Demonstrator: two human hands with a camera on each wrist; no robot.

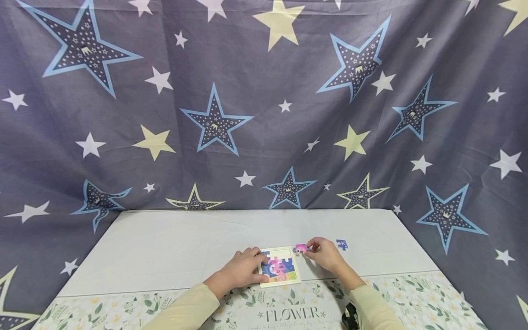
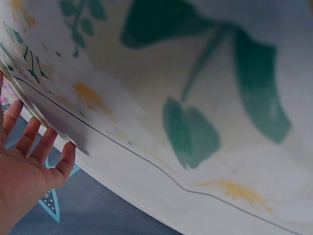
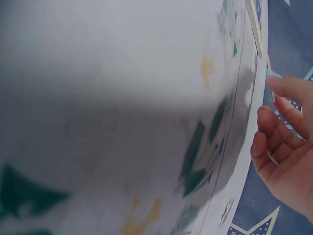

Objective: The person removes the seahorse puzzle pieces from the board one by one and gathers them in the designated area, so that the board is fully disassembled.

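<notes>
A square jigsaw puzzle tray [image 1: 281, 285] with a pale frame lies on the table, partly filled with pink, blue and yellow pieces [image 1: 280, 268]. My left hand [image 1: 239, 270] rests at its left side, fingertips touching the frame; in the left wrist view the fingers of that hand [image 2: 36, 152] are spread along the edge. Beyond the tray's upper right corner, my right hand [image 1: 326, 255] pinches a pink puzzle piece [image 1: 301, 248] between thumb and index finger. The right wrist view shows that hand [image 3: 288, 142] with its other fingers bent; the piece appears there only as a thin edge.
One blue puzzle piece [image 1: 342, 244] lies on the white tabletop [image 1: 185, 247], right of my right hand. A floral cloth [image 1: 288, 302] with the word FLOWER covers the near side. A dark star-patterned curtain [image 1: 247, 160] hangs behind the table and at its sides.
</notes>
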